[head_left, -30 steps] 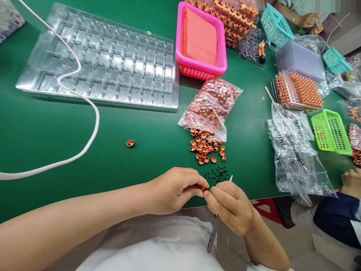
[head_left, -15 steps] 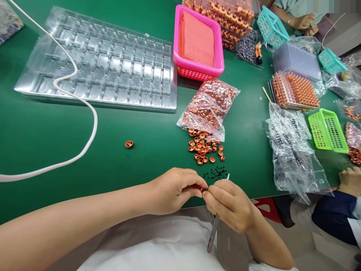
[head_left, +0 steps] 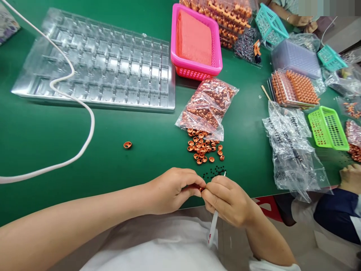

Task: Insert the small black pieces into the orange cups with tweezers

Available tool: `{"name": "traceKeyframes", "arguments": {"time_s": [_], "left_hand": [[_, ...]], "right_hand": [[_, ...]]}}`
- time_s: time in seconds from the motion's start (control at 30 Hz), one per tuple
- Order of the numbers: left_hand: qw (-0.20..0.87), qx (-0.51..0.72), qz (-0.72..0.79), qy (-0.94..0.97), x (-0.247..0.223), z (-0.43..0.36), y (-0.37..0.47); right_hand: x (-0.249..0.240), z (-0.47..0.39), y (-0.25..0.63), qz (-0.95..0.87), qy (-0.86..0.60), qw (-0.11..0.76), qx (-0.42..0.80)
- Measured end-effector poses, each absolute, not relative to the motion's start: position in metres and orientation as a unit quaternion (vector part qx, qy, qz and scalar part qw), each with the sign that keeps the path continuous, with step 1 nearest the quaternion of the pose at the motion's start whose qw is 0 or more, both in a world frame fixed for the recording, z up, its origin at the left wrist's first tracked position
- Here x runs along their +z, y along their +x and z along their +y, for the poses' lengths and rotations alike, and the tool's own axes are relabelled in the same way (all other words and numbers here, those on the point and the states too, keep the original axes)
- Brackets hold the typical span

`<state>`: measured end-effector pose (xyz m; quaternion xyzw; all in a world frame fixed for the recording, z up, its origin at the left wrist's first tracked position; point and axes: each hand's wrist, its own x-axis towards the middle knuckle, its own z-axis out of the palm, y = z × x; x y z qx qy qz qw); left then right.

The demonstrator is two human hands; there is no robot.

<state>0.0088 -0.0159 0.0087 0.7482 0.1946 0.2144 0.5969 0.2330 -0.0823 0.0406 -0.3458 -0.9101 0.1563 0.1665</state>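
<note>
Mostly hidden: small copper-coloured part, pinched between both hands' fingertips.

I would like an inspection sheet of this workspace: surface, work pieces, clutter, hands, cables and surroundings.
Surface: green table; no spill seen.
Work pieces: copper-coloured cups in a loose pile beside a clear bag of similar pieces; a lone cup lies apart, further left; black bits scattered near the hands.
Clutter: crumpled plastic bags on the right; pink basket with salmon cloth.
Grip: left hand and right hand meet at a small piece; right also holds a slim tool.
Cables: white cable crosses the clear tray.
Surroundings: another person's hand at right edge.
</note>
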Motion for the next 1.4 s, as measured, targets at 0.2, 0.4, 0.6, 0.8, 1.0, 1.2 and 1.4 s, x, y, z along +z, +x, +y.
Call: {"name": "traceKeyframes", "arguments": {"time_s": [0.2, 0.4, 0.6, 0.8, 1.0, 1.2, 1.4], "left_hand": [[0.610, 0.199, 0.224, 0.734, 0.008, -0.014, 0.010], [0.658, 0.205, 0.243, 0.683, 0.010, -0.010, 0.011], [0.674, 0.206, 0.244, 0.666, 0.010, -0.010, 0.011], [0.653, 0.203, 0.236, 0.691, 0.011, -0.010, 0.011], [0.638, 0.208, 0.228, 0.705, 0.008, -0.013, 0.011], [0.630, 0.213, 0.229, 0.711, 0.008, -0.015, 0.011], [0.624, 0.188, 0.227, 0.723, 0.013, -0.013, 0.010]], "right_hand": [[0.028, -0.084, 0.234, -0.898, -0.355, 0.221, 0.139], [0.024, -0.092, 0.235, -0.849, -0.399, 0.315, 0.148], [0.025, -0.096, 0.236, -0.819, -0.422, 0.362, 0.142], [0.021, -0.096, 0.237, -0.846, -0.394, 0.320, 0.163], [0.026, -0.093, 0.234, -0.873, -0.378, 0.273, 0.142], [0.021, -0.096, 0.237, -0.878, -0.376, 0.256, 0.150], [0.023, -0.090, 0.232, -0.884, -0.368, 0.246, 0.151]]}}
